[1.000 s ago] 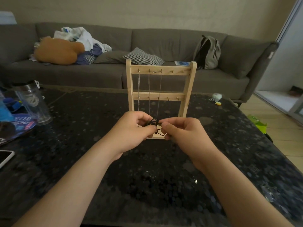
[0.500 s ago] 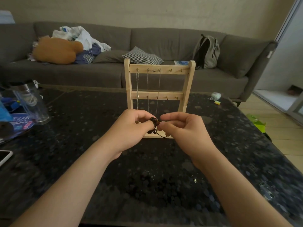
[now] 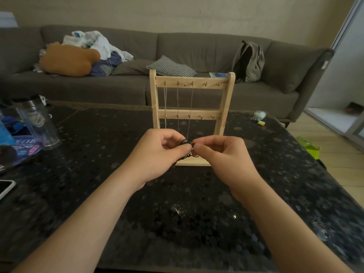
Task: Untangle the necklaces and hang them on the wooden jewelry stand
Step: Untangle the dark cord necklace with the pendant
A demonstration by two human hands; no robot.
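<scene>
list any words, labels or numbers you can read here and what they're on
Nothing can be read for sure.
Blue printed sheet at far left: large white letters, blurred and partly hidden.
Blue booklet on the sofa: print too small.
White tag on the sofa arm: too small.

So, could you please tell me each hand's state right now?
Left hand: pinching the dark tangled necklace.
Right hand: pinching the same necklace.

Dark speckled surface (image 3: 94, 158) w/ clear bottle (image 3: 37, 123) at 9 o'clock, phone (image 3: 6, 187) at 8. Grey sofa (image 3: 197, 46) at 12, backpack (image 3: 249, 62) on it at 1.
</scene>
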